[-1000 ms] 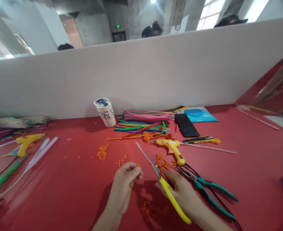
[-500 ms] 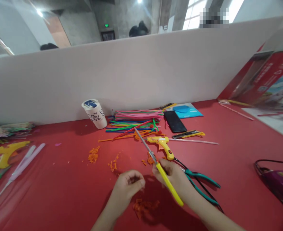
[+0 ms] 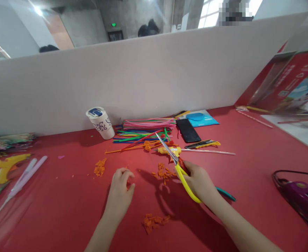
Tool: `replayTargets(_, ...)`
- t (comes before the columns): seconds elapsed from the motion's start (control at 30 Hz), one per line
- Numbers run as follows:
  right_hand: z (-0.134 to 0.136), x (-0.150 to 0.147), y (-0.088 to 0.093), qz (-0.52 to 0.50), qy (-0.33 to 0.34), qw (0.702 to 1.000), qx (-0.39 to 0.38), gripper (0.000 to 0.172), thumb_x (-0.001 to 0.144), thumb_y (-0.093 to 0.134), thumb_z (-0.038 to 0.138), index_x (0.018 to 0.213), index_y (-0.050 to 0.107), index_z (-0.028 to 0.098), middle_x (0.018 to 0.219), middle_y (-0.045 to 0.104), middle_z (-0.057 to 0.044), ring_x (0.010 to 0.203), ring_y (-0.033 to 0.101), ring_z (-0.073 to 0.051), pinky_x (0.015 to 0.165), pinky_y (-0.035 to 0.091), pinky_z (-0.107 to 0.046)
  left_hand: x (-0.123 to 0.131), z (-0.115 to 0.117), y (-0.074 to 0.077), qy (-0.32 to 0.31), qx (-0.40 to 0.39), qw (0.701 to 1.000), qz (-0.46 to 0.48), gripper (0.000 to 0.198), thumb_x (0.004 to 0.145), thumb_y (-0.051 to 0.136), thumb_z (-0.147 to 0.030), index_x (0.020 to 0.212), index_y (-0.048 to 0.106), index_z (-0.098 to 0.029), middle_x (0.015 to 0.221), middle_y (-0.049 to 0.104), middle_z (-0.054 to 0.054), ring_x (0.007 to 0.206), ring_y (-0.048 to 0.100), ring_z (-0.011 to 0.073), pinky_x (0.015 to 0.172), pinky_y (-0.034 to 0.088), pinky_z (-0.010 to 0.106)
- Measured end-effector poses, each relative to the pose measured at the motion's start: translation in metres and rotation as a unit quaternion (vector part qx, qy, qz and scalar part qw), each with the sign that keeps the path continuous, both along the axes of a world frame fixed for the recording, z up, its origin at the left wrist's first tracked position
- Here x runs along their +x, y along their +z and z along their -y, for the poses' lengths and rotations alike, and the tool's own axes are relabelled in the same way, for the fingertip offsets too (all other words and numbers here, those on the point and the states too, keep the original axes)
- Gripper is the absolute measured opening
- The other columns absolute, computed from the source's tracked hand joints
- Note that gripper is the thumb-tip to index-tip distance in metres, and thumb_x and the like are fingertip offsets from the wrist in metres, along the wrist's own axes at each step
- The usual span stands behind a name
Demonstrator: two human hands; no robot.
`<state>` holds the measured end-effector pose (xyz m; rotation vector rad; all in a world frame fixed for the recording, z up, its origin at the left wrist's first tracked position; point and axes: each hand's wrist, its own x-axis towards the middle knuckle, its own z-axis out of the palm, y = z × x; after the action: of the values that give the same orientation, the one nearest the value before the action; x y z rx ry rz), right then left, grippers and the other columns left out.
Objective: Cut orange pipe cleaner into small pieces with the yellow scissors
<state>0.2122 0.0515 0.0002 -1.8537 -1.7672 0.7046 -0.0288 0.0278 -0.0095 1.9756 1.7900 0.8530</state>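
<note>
The right hand (image 3: 199,182) grips yellow scissors (image 3: 181,171). The left hand (image 3: 121,191) rests curled on the red bench (image 3: 64,210), maybe empty. The black writing on the cup (image 3: 100,123) is too blurry to read.

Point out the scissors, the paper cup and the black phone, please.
scissors (image 3: 176,161): head view, at the pivot where blades meet handles.
paper cup (image 3: 103,125): head view, on its printed side wall.
black phone (image 3: 186,130): head view, middle of the screen.

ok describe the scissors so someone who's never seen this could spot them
From the white partition, come forward over the red table past the bundle of coloured pipe cleaners to the right hand. It holds the scissors: yellow handles, silver blades pointing toward the bundle, unlike the teal-handled pliers lying beside that hand.
</note>
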Motion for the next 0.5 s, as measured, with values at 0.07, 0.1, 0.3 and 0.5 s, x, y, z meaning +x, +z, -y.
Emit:
replayTargets(0.07,0.001,0.0,-0.001,0.001,0.004,1.0,0.002,0.013,0.067,0.044,0.027,0.059,0.036,0.022,0.048,0.036,0.006,0.043,0.03,-0.009,0.042,0.02,-0.021,0.003,0.002,0.004,-0.048,0.003,0.999,-0.005,0.017,0.065,0.049,-0.009,0.077,0.055,-0.02,0.096,0.046,0.005,0.094,0.044,0.0197,0.083,0.034,0.034)
replayTargets(0.1,0.002,-0.001,-0.002,0.002,0.007,1.0,0.004,0.012,0.067,0.044,0.028,0.06,0.037,0.022,0.048,0.037,0.006,0.043,0.03,-0.01,0.042,0.02,-0.021,0.005,0.005,0.008,-0.087,-0.012,0.996,-0.004,0.018,0.065,0.048,-0.007,0.076,0.055,-0.02,0.097,0.046,0.005,0.095,0.044,0.0191,0.084,0.034,0.033)
replayTargets(0.3,0.006,-0.002,-0.003,0.004,0.026,1.0,0.015,0.013,0.068,0.046,0.032,0.061,0.04,0.022,0.048,0.039,0.005,0.044,0.032,-0.01,0.043,0.02,-0.022,0.022,0.022,0.028,-0.263,-0.135,0.954,-0.042,0.019,0.06,0.044,-0.002,0.063,0.053,-0.019,0.088,0.046,0.001,0.085,0.043,0.0153,0.077,0.035,0.028)
replayTargets(0.5,0.009,-0.003,0.003,-0.01,0.031,0.999,0.02,0.01,0.067,0.047,0.029,0.063,0.046,0.02,0.049,0.042,0.004,0.045,0.034,-0.011,0.044,0.02,-0.021,0.029,0.027,0.025,-0.257,-0.146,0.946,-0.132,0.019,0.058,0.043,-0.002,0.063,0.054,-0.017,0.083,0.047,0.003,0.08,0.041,0.0169,0.071,0.034,0.029)
